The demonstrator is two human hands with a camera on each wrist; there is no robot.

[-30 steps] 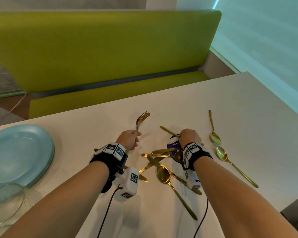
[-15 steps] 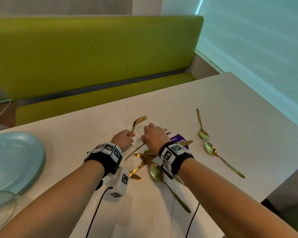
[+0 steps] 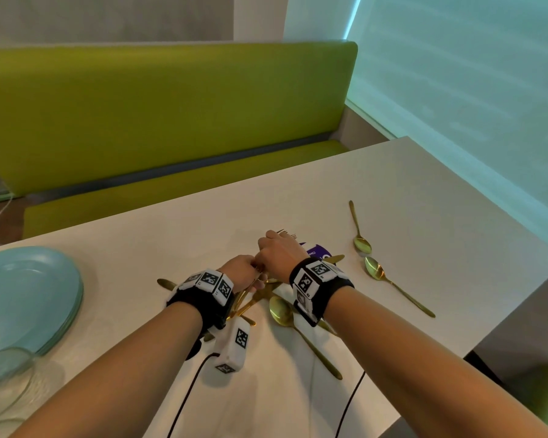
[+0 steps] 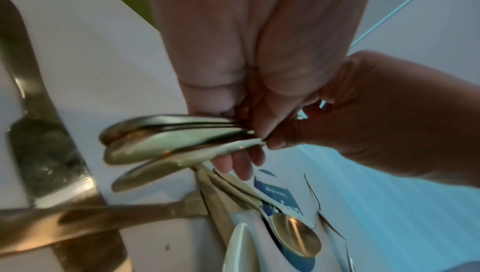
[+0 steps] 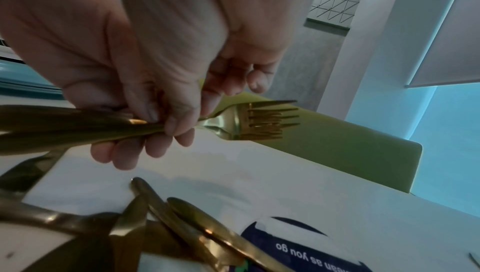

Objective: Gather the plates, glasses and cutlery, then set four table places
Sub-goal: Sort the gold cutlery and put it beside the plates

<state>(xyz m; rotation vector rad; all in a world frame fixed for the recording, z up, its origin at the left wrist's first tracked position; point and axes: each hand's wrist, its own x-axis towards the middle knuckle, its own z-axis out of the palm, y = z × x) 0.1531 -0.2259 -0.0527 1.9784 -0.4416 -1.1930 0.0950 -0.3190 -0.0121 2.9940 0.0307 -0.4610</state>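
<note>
A bundle of gold forks [image 5: 249, 122] is held level just above the white table [image 3: 424, 200], tines [image 3: 287, 233] pointing away from me. My left hand [image 3: 241, 271] grips the handles [image 4: 168, 142] near their ends. My right hand [image 3: 277, 256] is pressed against it and pinches the same bundle nearer the tines. Under both hands lies a loose pile of gold cutlery [image 3: 257, 298]. A stack of pale blue plates [image 3: 23, 295] sits at the left, with a clear glass [image 3: 0, 380] in front of it.
Two gold spoons [image 3: 361, 245] [image 3: 375, 270] lie to the right of my hands and a third spoon [image 3: 280, 311] lies by my right wrist. A purple label [image 3: 317, 250] with a knife [image 3: 332, 258] on it sits under the pile. A green bench [image 3: 171, 121] runs along the far side.
My right hand left the pile and moved left to meet my left hand. The left hand lowered its raised fork, and both hands now hold the forks together.
</note>
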